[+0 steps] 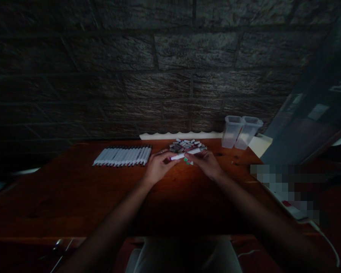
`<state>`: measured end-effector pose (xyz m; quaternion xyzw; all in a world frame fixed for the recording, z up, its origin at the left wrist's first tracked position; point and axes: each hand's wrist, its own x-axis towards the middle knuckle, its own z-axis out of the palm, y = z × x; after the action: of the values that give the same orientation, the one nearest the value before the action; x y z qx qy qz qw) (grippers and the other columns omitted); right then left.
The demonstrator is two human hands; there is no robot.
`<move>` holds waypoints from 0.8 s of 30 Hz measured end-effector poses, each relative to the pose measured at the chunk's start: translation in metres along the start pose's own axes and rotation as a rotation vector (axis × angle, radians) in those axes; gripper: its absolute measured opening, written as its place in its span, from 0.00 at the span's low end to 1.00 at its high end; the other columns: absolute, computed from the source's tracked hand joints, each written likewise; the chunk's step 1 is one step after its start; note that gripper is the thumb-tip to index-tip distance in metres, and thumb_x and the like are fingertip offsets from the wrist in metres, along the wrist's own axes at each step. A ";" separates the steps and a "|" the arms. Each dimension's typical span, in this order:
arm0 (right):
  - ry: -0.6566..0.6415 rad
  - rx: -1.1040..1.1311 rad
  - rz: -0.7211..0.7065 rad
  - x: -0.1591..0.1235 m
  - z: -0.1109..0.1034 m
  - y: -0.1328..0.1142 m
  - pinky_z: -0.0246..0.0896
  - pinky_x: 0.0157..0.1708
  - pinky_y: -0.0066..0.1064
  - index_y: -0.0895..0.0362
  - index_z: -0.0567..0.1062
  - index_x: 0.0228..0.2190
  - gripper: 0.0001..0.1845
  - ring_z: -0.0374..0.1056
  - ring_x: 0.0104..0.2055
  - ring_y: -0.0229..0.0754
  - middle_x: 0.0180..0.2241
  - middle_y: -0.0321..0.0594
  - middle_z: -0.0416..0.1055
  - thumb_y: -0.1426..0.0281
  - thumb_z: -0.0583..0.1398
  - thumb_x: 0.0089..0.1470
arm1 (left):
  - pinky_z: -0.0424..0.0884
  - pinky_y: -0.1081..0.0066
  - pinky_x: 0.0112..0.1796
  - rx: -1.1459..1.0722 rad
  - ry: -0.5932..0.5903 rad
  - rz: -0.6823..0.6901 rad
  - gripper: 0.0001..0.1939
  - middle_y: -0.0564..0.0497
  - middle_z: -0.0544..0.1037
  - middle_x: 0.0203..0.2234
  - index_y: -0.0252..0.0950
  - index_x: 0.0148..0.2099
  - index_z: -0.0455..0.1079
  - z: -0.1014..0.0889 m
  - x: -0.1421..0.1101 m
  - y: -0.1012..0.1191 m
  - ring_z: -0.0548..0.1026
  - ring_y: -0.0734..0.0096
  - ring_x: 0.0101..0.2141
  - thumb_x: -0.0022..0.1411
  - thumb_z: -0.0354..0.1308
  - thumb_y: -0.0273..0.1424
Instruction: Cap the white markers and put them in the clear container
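Between my two hands a white marker is held a little above the table, tilted slightly up to the right. My left hand is closed on its left end, where a purple tint shows. My right hand pinches it near the right end, which looks dark. Just behind the marker lies a heap of loose marker caps, mostly white and grey. A few small green and white pieces lie below the marker. Left of my hands, several white markers lie side by side in a neat row.
Two clear plastic containers stand at the back right of the wooden table. A white wavy-edged strip runs along the back by the brick wall. A white cable hangs beyond the right edge. The light is dim.
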<state>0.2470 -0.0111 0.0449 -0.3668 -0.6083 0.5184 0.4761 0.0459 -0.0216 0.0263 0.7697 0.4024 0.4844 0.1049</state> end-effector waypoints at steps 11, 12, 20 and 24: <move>0.043 -0.029 -0.041 0.003 -0.004 -0.001 0.60 0.28 0.29 0.56 0.78 0.28 0.18 0.64 0.26 0.36 0.24 0.33 0.71 0.54 0.68 0.42 | 0.72 0.70 0.38 -0.136 -0.112 -0.137 0.14 0.50 0.81 0.35 0.37 0.44 0.75 0.009 -0.002 -0.017 0.77 0.68 0.34 0.58 0.63 0.39; 0.057 -0.031 -0.052 0.004 -0.004 -0.001 0.60 0.28 0.29 0.56 0.77 0.28 0.19 0.64 0.26 0.36 0.23 0.33 0.71 0.53 0.67 0.42 | 0.72 0.70 0.37 -0.139 -0.107 -0.149 0.14 0.50 0.81 0.34 0.37 0.44 0.75 0.009 -0.002 -0.019 0.77 0.68 0.33 0.58 0.63 0.39; 0.143 0.020 -0.065 0.009 -0.020 -0.003 0.53 0.22 0.26 0.58 0.75 0.32 0.22 0.59 0.23 0.33 0.22 0.32 0.67 0.51 0.65 0.46 | 0.73 0.70 0.36 -0.154 -0.083 -0.183 0.14 0.49 0.80 0.32 0.35 0.42 0.74 0.003 0.002 -0.020 0.76 0.68 0.32 0.57 0.63 0.38; 0.220 0.133 -0.085 0.011 -0.025 -0.006 0.50 0.19 0.25 0.54 0.69 0.46 0.30 0.55 0.19 0.31 0.18 0.24 0.61 0.53 0.67 0.45 | 0.73 0.70 0.36 -0.138 0.017 -0.197 0.13 0.50 0.81 0.32 0.35 0.42 0.74 0.001 0.005 -0.023 0.76 0.69 0.31 0.57 0.63 0.36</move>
<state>0.2682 0.0047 0.0536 -0.3631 -0.5317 0.4933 0.5849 0.0355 -0.0028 0.0161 0.7131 0.4428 0.5048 0.2015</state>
